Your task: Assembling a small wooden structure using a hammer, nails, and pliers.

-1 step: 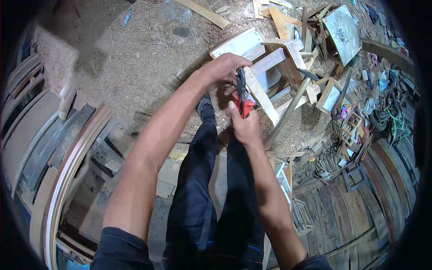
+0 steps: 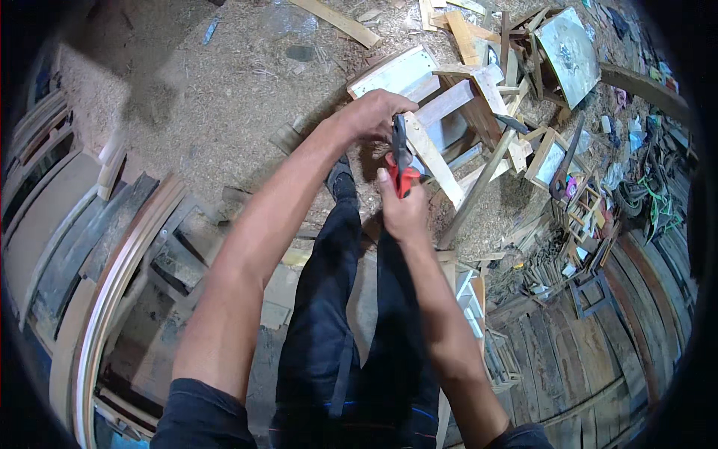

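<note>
My right hand (image 2: 405, 211) is closed around the red handles of a pair of pliers (image 2: 401, 142). The dark metal head of the pliers points away from me, against the near corner of a wooden frame (image 2: 434, 161). At that same corner my left hand (image 2: 376, 114) is closed on the wood, with its fingertips mostly hidden behind the piece. The frame is built of pale boards and stands tilted on the floor, beside a white-faced wooden box (image 2: 396, 72). What the jaws bite on is too small to make out.
Behind the frame lie loose boards (image 2: 464, 37) and a metal-topped stool-like piece (image 2: 568, 56). A handsaw (image 2: 562, 176) leans at the right, near scrap wood and litter. Stacked planks (image 2: 127, 269) line the left. Wood shavings cover the floor (image 2: 224, 82).
The pliers have turned slightly in my right hand, and their red handles look closer together. My left hand and the frame have stayed in place.
</note>
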The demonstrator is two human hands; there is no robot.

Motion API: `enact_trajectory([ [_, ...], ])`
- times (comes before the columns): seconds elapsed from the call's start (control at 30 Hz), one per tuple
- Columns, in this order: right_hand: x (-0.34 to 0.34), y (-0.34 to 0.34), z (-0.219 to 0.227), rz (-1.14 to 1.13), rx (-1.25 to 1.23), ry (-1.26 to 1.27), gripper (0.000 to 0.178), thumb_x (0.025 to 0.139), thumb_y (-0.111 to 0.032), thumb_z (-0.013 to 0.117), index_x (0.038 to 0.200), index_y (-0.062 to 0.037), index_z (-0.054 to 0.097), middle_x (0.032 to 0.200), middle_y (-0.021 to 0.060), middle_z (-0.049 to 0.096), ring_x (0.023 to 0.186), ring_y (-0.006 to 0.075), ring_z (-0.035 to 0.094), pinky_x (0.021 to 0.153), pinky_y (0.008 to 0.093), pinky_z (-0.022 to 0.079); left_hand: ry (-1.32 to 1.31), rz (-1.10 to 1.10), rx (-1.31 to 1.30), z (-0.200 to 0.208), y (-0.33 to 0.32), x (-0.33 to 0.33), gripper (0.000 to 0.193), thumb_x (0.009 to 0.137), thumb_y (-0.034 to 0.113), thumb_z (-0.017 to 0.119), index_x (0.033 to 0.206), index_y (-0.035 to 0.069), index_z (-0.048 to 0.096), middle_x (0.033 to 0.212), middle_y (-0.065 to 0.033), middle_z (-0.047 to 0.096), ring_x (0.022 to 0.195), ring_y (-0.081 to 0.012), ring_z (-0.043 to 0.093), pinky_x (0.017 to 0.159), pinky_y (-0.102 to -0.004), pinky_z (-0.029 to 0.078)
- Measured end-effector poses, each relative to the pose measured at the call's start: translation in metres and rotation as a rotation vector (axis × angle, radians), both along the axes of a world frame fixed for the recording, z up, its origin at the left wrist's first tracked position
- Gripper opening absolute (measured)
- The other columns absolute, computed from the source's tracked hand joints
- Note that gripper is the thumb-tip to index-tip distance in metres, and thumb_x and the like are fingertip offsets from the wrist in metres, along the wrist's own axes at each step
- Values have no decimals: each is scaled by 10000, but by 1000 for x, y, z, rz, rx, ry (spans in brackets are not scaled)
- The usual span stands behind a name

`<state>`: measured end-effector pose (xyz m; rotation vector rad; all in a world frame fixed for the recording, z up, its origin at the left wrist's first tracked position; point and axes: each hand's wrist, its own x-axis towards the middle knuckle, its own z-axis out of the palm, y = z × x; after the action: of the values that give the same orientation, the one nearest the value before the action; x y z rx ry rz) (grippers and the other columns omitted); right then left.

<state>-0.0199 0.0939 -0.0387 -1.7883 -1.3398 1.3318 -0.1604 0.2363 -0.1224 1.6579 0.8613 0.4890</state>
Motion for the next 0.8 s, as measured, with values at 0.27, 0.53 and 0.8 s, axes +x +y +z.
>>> enact_trajectory([
  [0.27, -25, 2, 68, -47, 74, -18, 342, 907, -159, 705, 1175, 9, 573, 946, 197, 638, 806, 355, 643, 745, 402, 515, 94, -48, -41, 23, -3, -5, 567, 584, 323, 930, 993, 39, 658, 970, -171, 685, 895, -323, 668, 794, -398, 525],
  [0.53, 40, -10, 89, -196, -106, 245, 348, 1045, -189, 521, 1323, 19, 549, 1201, 102, 626, 1116, 149, 584, 1001, 308, 431, 113, 455, 20, 60, -78, 8, 793, 714, 135, 833, 1405, 46, 456, 1378, -197, 543, 1301, -341, 522, 1087, -380, 426],
  [0.8, 72, -6, 84, -207, -284, 243, 363, 1033, -255, 557, 1259, 24, 609, 1006, 90, 697, 834, 130, 631, 776, 300, 510, 131, 741, -103, 89, -97, 29, 667, 766, 84, 775, 1361, 18, 483, 1346, -223, 559, 1280, -372, 531, 1077, -405, 425],
])
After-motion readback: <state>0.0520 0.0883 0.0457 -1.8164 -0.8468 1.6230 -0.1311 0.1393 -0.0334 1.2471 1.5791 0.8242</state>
